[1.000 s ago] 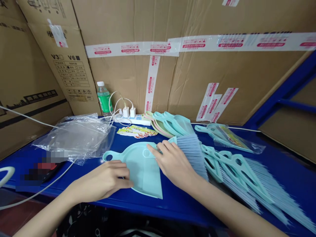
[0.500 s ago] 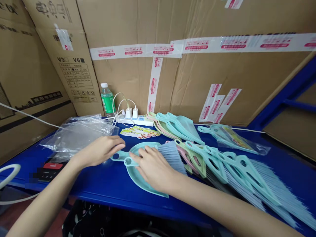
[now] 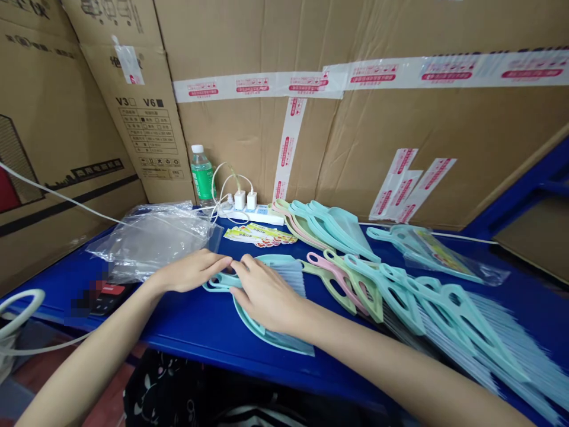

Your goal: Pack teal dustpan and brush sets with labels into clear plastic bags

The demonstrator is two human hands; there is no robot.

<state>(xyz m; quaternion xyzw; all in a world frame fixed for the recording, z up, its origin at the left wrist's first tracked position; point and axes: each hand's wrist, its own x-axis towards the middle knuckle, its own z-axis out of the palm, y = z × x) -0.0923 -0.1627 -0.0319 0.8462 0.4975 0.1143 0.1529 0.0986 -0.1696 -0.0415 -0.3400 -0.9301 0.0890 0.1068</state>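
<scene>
Cardboard wall point(image 3: 351, 136): brown sheets stand behind the workplace.
Blue table point(image 3: 178, 323): bears everything at hand; the dustpan point(image 3: 291, 345) lies near its front edge, in front of the person.
Dustpan make: pale turquoise, apparently thin plastic; I judge it light, fairly stiff and rather slick, best held by its handle or rim.
Dustpan direction: long axis runs roughly left to right, handle leftward, wide mouth rightward.
Brush point(image 3: 291, 277): lies over the dustpan, bristles toward the right, handle leftward; the bristles should bend easily, so its handle looks the firmer hold.
Right hand point(image 3: 267, 296): palm down over brush and dustpan, fingers bent; whether it grips or only presses cannot be told.
Left hand point(image 3: 189, 271): reaches over the handle ends point(image 3: 217, 284), fingers bent, tips beside the right hand's; its grip is hidden.
Handle ends: looped, close together at the left, seemingly overlapping.
</scene>
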